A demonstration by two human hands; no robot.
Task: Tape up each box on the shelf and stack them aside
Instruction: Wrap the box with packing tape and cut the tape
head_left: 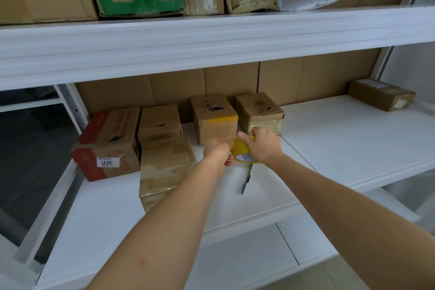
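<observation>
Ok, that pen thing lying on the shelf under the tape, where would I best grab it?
Probably pinch the pen at its near half, coming from above. It lies flat on the shelf, pointing toward you, and its far end sits under the tape roll and both hands, so the near end is the free part.

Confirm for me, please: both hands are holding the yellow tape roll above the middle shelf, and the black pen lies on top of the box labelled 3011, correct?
Not quite. In the head view, the left hand and right hand do hold the yellow tape roll above the middle shelf, but the black pen lies on the shelf surface just below the hands, not on the box labelled 3011.
</observation>
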